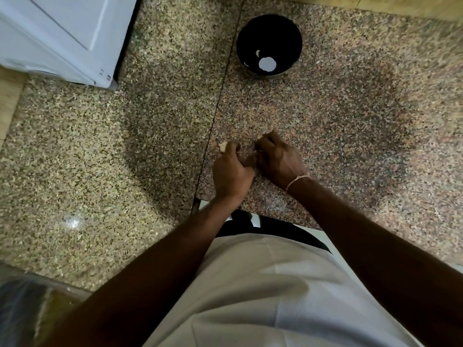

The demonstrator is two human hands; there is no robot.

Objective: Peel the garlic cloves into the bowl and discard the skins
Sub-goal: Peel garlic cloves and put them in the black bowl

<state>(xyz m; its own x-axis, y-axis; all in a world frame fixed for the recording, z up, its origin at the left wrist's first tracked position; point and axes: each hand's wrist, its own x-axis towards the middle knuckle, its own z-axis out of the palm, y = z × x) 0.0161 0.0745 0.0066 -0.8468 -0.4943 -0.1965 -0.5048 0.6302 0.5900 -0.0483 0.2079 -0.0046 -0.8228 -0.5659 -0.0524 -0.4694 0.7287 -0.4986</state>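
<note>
Speckled stone makes up the counter [350, 116], hard and shiny, with tiny brown, tan and pink dots all over. One thin dark seam [220, 96] is seen running down it, and the stone looks more yellow to the left of that line. A round black bowl [269, 45] is set at the far side, well apart from the hands. Its inside is smooth and dark, and a few small pale bits [267, 64] are seen at the bottom; one is round and flat-looking. A white box-shaped machine [57, 33] with smooth sides is seen in the far left corner.

Near the counter's front edge, the two hands are held close together and touch. The left hand [231, 171] is curled, and a small pale piece [223, 145], thin and dry like garlic skin, is pinched at its fingertips. The right hand [278, 159] is bent over with fingers curled down; what is held under them cannot be told. A thin light band [298, 180] is worn on the right wrist. A pale, soft cloth shirt [263, 296] fills the bottom.
</note>
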